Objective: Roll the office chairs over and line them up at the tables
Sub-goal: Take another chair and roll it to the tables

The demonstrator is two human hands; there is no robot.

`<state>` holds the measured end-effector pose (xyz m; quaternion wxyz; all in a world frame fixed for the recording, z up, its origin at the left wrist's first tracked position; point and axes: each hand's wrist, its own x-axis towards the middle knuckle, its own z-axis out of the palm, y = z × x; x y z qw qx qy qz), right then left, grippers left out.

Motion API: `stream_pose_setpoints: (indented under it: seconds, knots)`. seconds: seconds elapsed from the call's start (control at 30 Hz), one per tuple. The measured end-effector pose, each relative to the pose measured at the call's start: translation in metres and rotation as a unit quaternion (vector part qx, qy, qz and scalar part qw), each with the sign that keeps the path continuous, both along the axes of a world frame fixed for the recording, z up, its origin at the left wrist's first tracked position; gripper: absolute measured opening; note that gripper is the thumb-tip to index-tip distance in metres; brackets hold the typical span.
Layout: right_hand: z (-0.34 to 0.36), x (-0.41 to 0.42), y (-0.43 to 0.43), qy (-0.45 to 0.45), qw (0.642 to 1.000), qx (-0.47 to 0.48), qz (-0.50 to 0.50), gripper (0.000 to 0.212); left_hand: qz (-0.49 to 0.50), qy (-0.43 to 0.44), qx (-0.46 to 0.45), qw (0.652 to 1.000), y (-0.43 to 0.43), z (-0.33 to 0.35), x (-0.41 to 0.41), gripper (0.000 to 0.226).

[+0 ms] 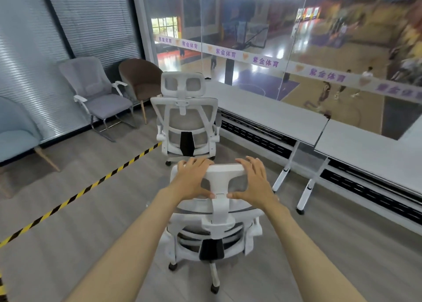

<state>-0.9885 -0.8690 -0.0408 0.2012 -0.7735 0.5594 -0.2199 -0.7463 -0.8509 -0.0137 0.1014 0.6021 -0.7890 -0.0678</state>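
**Item 1, near office chair** (214, 231): white frame, grey mesh, on castors. It stands on the floor at centre frame with its back to the wearer, out in the aisle and not yet squared to a tabletop.

**Hold:** the left hand (194, 180) and right hand (255, 183) grip the headrest (225, 171) from either side. The fingers (198, 162) of both hands curl over its top edge, and the thumbs press the rear face beside the stem.

**Item 2, second office chair** (185, 123): same model, at 12 o'clock of item 1 and close ahead, back also to the wearer. It stands beside the end of the long tabletop (262, 110).

**Tabletops:** the long one runs from 1 to 2 o'clock along the glass wall (251, 27). An adjoining tabletop (365, 151) lies at 3 o'clock, and their folding legs are near item 1.

**Surroundings:**
- Striped floor tape (91, 183) at 9 o'clock.
- Grey armchair (98, 91) at 10 to 11 o'clock.
- Brown chair (139, 80) at 11 o'clock.
- Blue chair (16, 128) at 9 to 10 o'clock.

**Step in hand (judged):** rolling item 1 into place.

**Next move (judged):** steer it toward 2 o'clock, turn the seat to face the tabletop edge, and stop short of item 2 and the table legs.
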Motion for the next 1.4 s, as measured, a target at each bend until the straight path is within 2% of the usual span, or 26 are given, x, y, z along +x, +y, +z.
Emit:
stream_pose_setpoints:
  seconds: [0.17, 0.43, 0.53, 0.63, 0.73, 0.93, 1.17, 1.4]
  knots:
    - [0.000, -0.019, -0.048, -0.011, 1.000, -0.007, -0.022, 0.116, -0.010, 0.005, -0.003, 1.000, -0.061, 0.003, -0.021, 0.098]
    - [0.001, -0.058, -0.125, 0.017, 0.998, -0.015, -0.061, 0.121, -0.021, -0.042, 0.008, 0.999, -0.152, 0.010, -0.068, 0.093]
    - [0.011, -0.067, -0.149, 0.010, 0.997, 0.025, -0.072, 0.132, -0.037, -0.055, 0.009, 0.998, -0.188, 0.010, -0.083, 0.095]
    - [0.017, -0.074, -0.181, 0.043, 0.992, 0.068, -0.096, 0.149, -0.052, -0.059, 0.017, 0.997, -0.229, 0.012, -0.097, 0.096]
    - [0.013, -0.080, -0.212, 0.059, 0.988, 0.080, -0.120, 0.156, -0.073, -0.045, 0.018, 0.996, -0.268, 0.008, -0.105, 0.095]
    - [0.011, -0.098, -0.279, 0.034, 0.983, 0.072, -0.163, 0.153, -0.109, -0.023, -0.021, 0.994, -0.343, -0.001, -0.122, 0.100]
    - [0.006, -0.137, -0.343, 0.080, 0.970, 0.035, -0.228, 0.146, -0.152, -0.021, -0.054, 0.987, -0.418, -0.003, -0.167, 0.098]
    - [0.018, -0.148, -0.403, 0.078, 0.946, 0.060, -0.308, 0.138, -0.125, -0.018, -0.068, 0.990, -0.483, -0.011, -0.193, 0.099]
